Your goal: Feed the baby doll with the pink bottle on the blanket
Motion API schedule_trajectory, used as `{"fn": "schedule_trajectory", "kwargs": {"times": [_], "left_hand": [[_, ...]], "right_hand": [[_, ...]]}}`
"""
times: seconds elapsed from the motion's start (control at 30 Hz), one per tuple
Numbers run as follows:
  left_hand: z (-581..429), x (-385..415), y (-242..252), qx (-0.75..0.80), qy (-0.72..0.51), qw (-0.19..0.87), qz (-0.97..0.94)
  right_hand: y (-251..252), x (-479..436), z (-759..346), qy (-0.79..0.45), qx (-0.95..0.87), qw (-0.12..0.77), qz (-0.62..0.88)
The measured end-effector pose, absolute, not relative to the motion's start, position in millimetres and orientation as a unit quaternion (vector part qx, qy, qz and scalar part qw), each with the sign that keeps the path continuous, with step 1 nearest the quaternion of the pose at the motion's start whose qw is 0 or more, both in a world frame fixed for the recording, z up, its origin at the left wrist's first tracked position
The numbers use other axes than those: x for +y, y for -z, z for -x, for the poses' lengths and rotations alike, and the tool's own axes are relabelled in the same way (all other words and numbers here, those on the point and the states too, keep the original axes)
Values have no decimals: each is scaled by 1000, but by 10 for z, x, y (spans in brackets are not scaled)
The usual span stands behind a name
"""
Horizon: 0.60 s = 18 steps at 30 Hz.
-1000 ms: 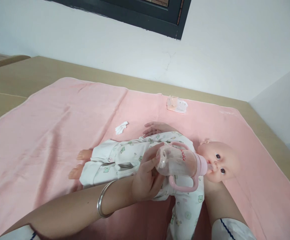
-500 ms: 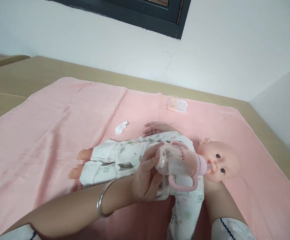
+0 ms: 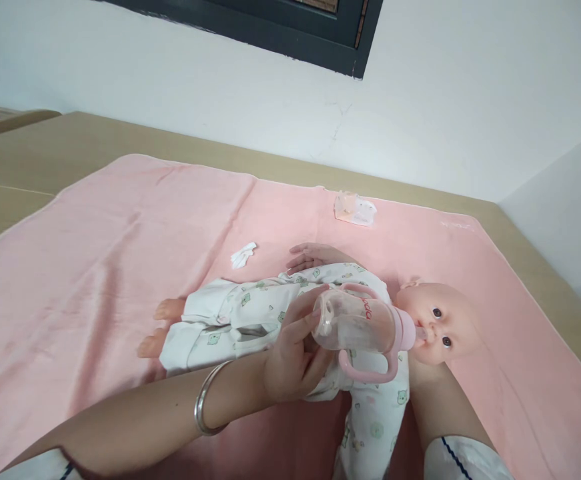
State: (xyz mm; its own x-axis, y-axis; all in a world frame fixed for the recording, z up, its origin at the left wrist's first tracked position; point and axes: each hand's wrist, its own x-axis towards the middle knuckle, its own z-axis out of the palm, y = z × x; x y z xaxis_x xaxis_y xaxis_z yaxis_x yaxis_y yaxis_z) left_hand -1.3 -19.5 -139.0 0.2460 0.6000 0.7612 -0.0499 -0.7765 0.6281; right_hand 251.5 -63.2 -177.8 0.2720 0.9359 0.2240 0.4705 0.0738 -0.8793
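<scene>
A baby doll in a white patterned outfit lies on its back, head to the right and bare feet to the left. My left hand grips the base end of a clear baby bottle with a pink collar and pink handles. The bottle is tilted nearly flat above the doll's chest, its teat at the doll's mouth. My right arm passes beneath the doll's neck. Beyond the doll's far side, my right hand shows with fingers stretched out; part of it is hidden by the doll.
A pink sheet with folds covers much of the wooden surface. Behind the doll lie a crumpled white tissue and a small clear plastic packet. A white wall with a dark window frame rises at the back.
Almost nothing differs. The thumb of my left hand has shifted slightly along the underside of the bottle; bottle and doll stay nearly in place.
</scene>
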Motion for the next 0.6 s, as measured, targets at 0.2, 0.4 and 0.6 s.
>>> {"fn": "schedule_trajectory", "kwargs": {"times": [0.2,0.4,0.6], "left_hand": [[-10,-214,1424,206,-592,269,-731],[-14,-226,1439,226,-590,268,-727],[-13,-197,1452,201,-592,265,-734]], "right_hand": [[1762,-614,-2472,-184,-525,498,665],[1777,-604,-2460,-126,-546,520,645],[1712,-604,-2450,-92,-561,512,644]]}}
